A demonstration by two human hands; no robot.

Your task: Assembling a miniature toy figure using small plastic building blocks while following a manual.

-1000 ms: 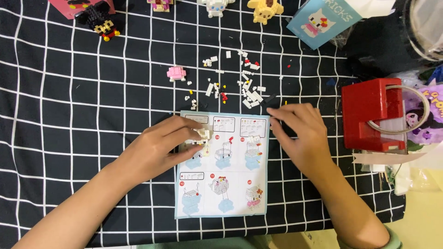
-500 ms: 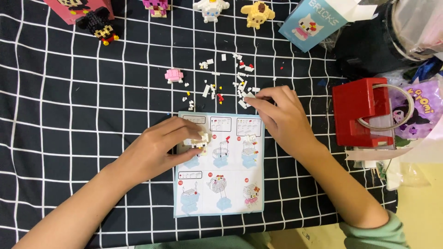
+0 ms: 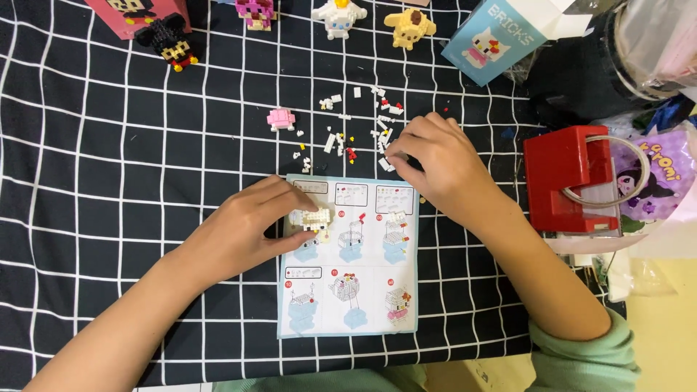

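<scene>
Moved up off the instruction sheet [image 3: 348, 258], the right hand [image 3: 435, 163] is now curled into the loose bricks [image 3: 359, 131], pinching unclear, while the half-built white figure [image 3: 314, 218] is pinched steady on the sheet by the left hand [image 3: 243, 232].

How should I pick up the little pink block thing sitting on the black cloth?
Probably pinch the pink brick piece by its two short sides, coming straight down from above. It lies flat on the checked cloth with bare cloth around it, apart from the loose white bricks, so finger and thumb fit on either side. It looks small and low, so fingertips should suit better than a whole-hand grasp.
</scene>
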